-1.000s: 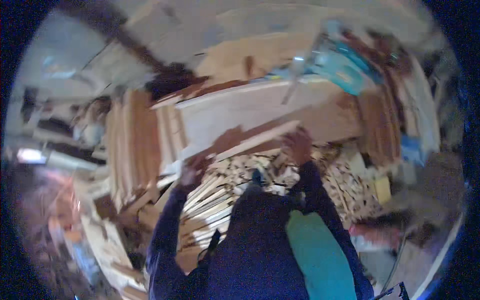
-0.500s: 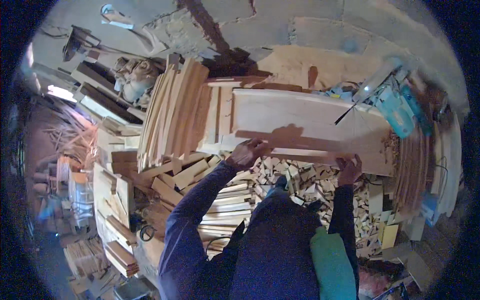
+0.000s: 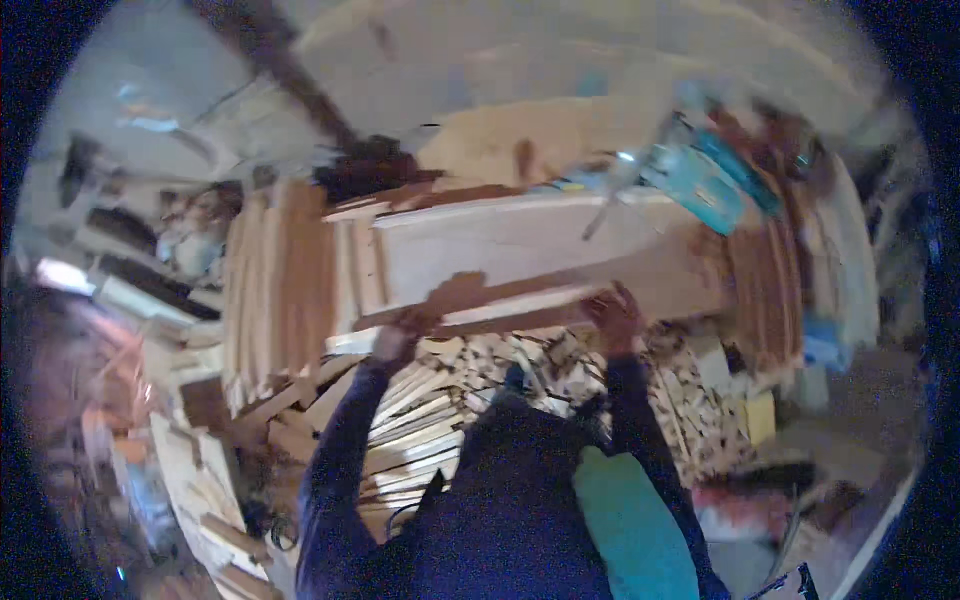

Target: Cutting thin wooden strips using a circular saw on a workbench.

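Note:
A narrow wooden strip [image 3: 515, 320] spans the gap between my two hands, a pale edge showing along its top. My left hand [image 3: 398, 342] is closed around its left end. Near the other end, my right hand [image 3: 612, 316] grips it with fingers curled over the top. The strip is at the near edge of a pale wooden board [image 3: 490, 240] lying flat on the bench; whether it touches the board I cannot tell. Shadows of my hand and the strip fall across the board. Motion blurs the fingers.
Upright wooden slats [image 3: 285, 280] stand left of the board, and brown strips [image 3: 768, 290] are stacked at its right. A teal tool or case [image 3: 700, 185] lies at the back right. Small offcuts [image 3: 700, 410] and long pale strips [image 3: 415, 430] lie below my hands.
The view has turned and tilted, so the bench and piles appear farther left. Both hands still hold the strip, which now slopes up toward the right in the picture.

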